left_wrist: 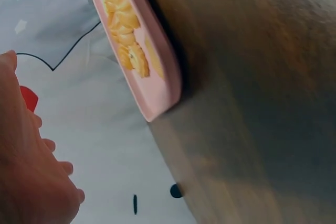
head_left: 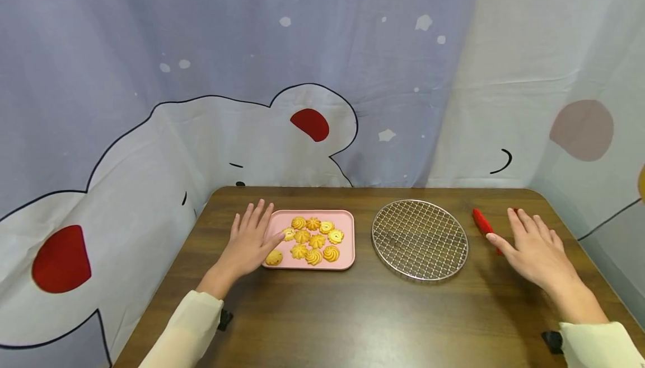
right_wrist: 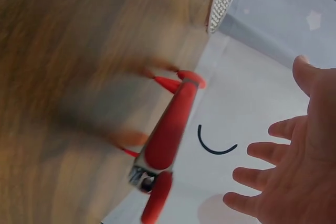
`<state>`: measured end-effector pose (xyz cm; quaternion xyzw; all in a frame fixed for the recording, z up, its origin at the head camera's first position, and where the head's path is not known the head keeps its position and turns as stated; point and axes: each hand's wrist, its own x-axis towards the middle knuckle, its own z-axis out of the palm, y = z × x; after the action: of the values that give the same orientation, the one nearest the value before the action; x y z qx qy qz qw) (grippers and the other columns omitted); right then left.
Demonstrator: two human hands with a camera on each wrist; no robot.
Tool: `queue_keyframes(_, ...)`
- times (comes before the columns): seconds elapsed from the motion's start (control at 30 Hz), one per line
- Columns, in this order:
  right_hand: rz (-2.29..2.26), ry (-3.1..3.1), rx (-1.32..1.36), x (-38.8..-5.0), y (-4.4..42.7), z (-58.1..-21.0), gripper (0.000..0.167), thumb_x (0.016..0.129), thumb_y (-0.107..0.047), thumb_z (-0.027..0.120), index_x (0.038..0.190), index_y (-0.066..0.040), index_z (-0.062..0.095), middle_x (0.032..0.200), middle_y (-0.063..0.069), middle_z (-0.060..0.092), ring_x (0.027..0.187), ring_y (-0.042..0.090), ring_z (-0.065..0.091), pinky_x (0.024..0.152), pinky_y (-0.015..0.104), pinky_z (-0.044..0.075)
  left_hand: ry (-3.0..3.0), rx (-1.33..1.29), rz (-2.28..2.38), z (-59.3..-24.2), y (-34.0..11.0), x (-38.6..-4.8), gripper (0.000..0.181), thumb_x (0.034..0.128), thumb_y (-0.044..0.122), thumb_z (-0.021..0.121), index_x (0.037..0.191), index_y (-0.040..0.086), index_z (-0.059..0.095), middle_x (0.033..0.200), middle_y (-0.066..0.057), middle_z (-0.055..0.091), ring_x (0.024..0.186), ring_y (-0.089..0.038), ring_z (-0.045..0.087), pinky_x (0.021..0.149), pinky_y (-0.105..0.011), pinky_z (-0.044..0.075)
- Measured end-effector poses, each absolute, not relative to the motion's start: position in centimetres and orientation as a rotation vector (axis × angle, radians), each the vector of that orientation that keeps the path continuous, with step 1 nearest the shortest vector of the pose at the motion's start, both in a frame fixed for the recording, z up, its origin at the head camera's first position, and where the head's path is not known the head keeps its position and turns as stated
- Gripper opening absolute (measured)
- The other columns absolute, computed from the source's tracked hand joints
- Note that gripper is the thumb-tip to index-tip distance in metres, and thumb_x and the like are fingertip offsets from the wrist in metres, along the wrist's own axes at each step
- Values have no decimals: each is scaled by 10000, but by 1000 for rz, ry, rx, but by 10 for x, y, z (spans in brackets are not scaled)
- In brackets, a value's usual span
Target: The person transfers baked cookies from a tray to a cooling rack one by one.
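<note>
My left hand (head_left: pixel 248 245), fingers spread, hovers at the left end of a pink tray (head_left: pixel 347 261) that bears several golden cookies (head_left: pixel 317 241). In the left wrist view the hand (left_wrist: pixel 34 166) is apart from the tray (left_wrist: pixel 169 85), holding nothing. My right hand (head_left: pixel 541 253) is spread over a red-handled tool (head_left: pixel 482 222), partly hiding it. The right wrist view shows that tool (right_wrist: pixel 170 127) with red grips and a metal part, and the hand (right_wrist: pixel 299 161) apart from it, fingers extended.
A round wire rack (head_left: pixel 420 239) lies between the tray and the red tool on the brown wooden table (head_left: pixel 353 317). Behind and beside the table hangs a patterned curtain (head_left: pixel 227 49).
</note>
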<state>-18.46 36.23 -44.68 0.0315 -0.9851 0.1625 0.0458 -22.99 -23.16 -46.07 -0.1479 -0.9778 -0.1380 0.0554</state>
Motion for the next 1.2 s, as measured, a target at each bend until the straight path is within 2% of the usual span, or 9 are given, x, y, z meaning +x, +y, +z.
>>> queue_keyframes(0.2,493,-3003,84,-182,373,-453,883,1054,-550,419,1581,84,104,1554,420,163,1404,656,107,1026,806,120,-2980,-435,-457,-468,-240,-228,835,1024,626,414,1641,128,153,1705,-130,53,1561,-376,-4,1194,-663,-6)
queue_keyframes(0.4,503,-3027,66,-179,383,-456,906,1055,-548,420,1568,114,75,1537,448,154,1369,676,145,1022,790,164,-2992,-417,-467,-475,-246,-227,844,1020,638,408,1637,113,168,1701,-144,68,1557,-392,17,1190,-672,11)
queue_keyframes(0.73,523,-3115,6,-174,398,-461,935,1049,-577,399,1563,120,47,1503,482,156,1272,713,204,944,814,233,-3022,-413,-459,-488,-253,-225,862,1015,638,423,1635,97,163,1696,-162,83,1551,-404,52,1191,-670,35)
queue_keyframes(1.0,551,-3168,-66,-172,405,-464,983,1028,-623,405,1553,131,56,1449,504,182,1218,713,250,886,815,309,-3032,-417,-444,-497,-255,-222,868,1005,599,496,1621,61,206,1672,-204,169,1526,-447,144,1179,-688,86)
queue_keyframes(1.2,568,-3220,-107,-172,409,-465,1041,1012,-661,394,1530,164,28,1423,523,175,1183,741,258,840,826,329,-3056,-404,-442,-501,-254,-220,894,998,631,477,1620,51,202,1672,-204,170,1525,-453,147,1179,-690,82)
